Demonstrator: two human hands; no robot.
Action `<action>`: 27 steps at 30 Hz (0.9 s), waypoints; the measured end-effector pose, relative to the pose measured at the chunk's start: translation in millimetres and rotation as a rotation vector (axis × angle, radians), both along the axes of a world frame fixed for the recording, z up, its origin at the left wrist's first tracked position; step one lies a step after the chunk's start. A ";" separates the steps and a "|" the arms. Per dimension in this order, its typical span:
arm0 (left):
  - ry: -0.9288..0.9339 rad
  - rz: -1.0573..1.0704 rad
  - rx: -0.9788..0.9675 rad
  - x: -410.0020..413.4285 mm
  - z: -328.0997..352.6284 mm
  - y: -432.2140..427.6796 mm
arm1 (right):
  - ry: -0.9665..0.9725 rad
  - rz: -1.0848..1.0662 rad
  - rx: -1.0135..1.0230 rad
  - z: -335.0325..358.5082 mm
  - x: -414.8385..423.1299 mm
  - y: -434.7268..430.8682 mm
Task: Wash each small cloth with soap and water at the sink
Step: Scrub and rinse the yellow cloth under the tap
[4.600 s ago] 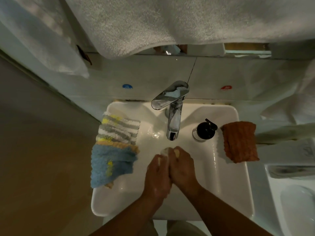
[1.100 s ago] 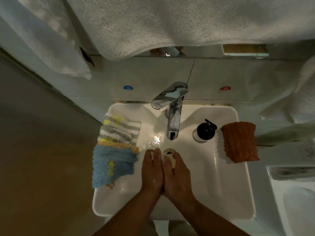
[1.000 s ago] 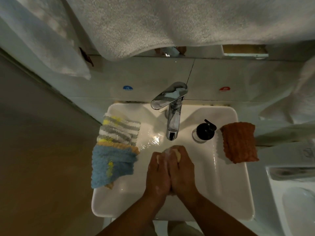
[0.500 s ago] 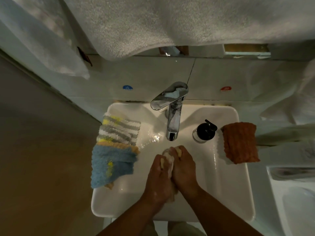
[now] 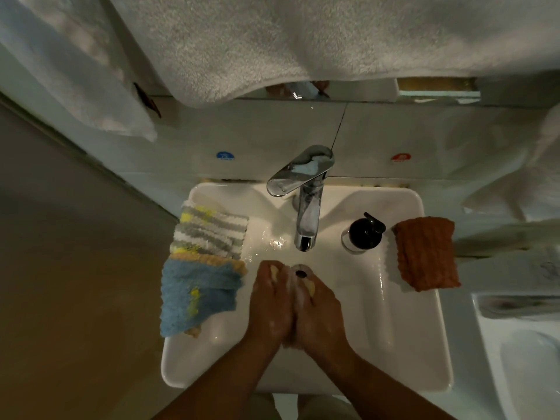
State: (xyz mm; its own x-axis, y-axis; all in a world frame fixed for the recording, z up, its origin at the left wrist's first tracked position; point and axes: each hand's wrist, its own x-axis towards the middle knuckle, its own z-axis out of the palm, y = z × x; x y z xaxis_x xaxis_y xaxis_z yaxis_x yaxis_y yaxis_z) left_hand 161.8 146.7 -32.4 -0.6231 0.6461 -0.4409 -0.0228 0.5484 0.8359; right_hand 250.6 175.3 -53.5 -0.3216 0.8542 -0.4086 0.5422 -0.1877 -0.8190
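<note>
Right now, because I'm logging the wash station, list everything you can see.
sink: one, white, centre
faucet: one, chrome, back of sink
soap dispenser: one, black pump, right of faucet
striped cloth: one, grey-white-yellow, left rim
blue cloth: one, blue-yellow, left rim, nearer
orange cloth: one, rust, right rim
towel: one, white, hanging above
blue sticker: one, blue, wall
red sticker: one, red, wall
second basin: one, white, far right
pale cloth: one, yellowish, between the hands
left hand: one, holds pale cloth
right hand: one, holds pale cloth
</note>
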 end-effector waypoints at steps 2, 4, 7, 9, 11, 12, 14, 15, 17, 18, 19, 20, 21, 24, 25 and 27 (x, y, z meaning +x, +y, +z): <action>-0.079 0.039 -0.025 1.9 0.6 0.8 | 0.076 0.035 0.115 8.4 -2.9 -0.5; -0.156 -0.062 -0.042 16.5 4.5 -5.9 | 0.044 0.012 0.228 9.2 -4.9 16.7; -0.146 -0.158 -0.003 26.2 3.7 -15.6 | -0.065 -0.053 0.120 -3.3 -0.4 38.2; -0.156 -0.066 0.029 18.0 6.4 -9.9 | -0.062 -0.045 0.064 -8.3 3.7 28.8; -0.123 0.056 0.007 7.5 -2.8 -2.2 | -0.019 0.036 0.125 -0.7 2.5 8.4; -0.112 0.080 -0.058 4.6 -2.9 1.8 | 0.018 0.071 0.148 5.2 0.3 -0.4; -0.129 0.016 -0.113 7.6 -3.3 -1.8 | 0.051 0.109 0.213 11.5 -3.2 -3.6; -0.153 -0.011 -0.066 14.3 -1.1 -3.3 | 0.040 0.098 0.253 10.8 -4.1 1.9; -0.178 0.011 -0.035 22.4 8.3 -9.1 | -0.001 0.002 0.221 2.6 -3.1 20.7; -0.171 0.003 -0.021 23.9 9.8 -9.9 | -0.016 -0.035 0.163 -2.7 -1.4 27.9; -0.185 -0.007 -0.011 23.3 10.2 -11.2 | -0.032 -0.046 0.114 -7.7 1.2 30.4; -0.167 -0.041 0.009 19.4 10.0 -10.6 | -0.059 -0.033 0.096 -12.5 4.4 28.5; -0.156 -0.040 0.028 14.6 12.7 -8.1 | -0.080 -0.005 0.094 -14.4 6.1 24.2; -0.095 0.065 0.057 0.6 8.0 1.9 | -0.005 0.031 0.116 0.9 -0.4 1.1; -0.054 0.092 0.038 -0.3 7.1 3.8 | 0.034 0.038 0.138 8.0 -4.2 -3.7; 0.012 0.083 0.033 4.0 13.6 3.6 | 0.072 0.039 0.217 19.8 -10.2 1.2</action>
State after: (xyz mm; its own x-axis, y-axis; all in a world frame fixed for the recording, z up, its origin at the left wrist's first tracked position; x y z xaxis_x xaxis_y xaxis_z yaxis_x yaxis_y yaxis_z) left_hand 165.8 150.3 -18.8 -0.6798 0.6062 -0.4128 -0.0571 0.5175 0.8538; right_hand 240.3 176.5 -33.7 -0.3778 0.9058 -0.1917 0.4841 0.0168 -0.8748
